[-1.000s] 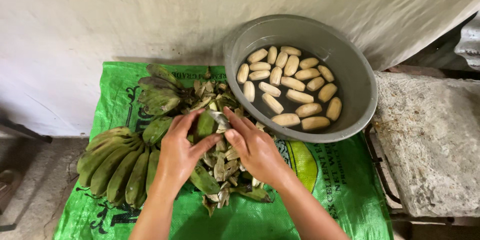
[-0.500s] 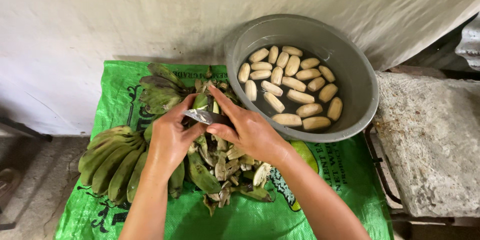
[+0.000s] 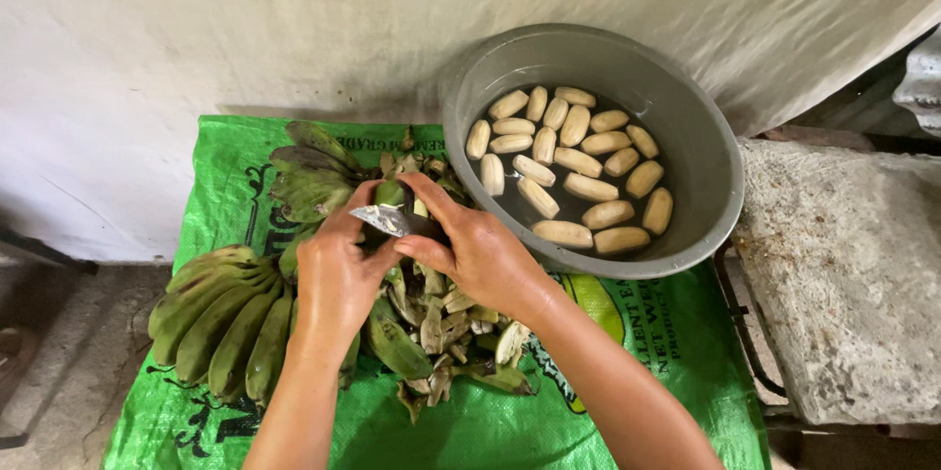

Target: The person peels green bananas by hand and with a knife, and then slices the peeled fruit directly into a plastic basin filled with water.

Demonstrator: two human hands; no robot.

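From the head camera, both hands have come up off the heap of peels [image 3: 441,318] and now meet just above it. The left hand [image 3: 338,274] is clenched around a green banana [image 3: 390,194], and the right hand [image 3: 480,249] grips a knife [image 3: 384,220] whose blade lies across the fruit — a second ago the fingers were lower, down among the scraps. So a fresh banana is under the blade.

A grey basin [image 3: 706,186] of peeled bananas [image 3: 573,171] in water sits just right of the hands. A bunch of unpeeled bananas [image 3: 221,318] lies to the left on the green sack [image 3: 627,372]. Open room — the sack's near edge.
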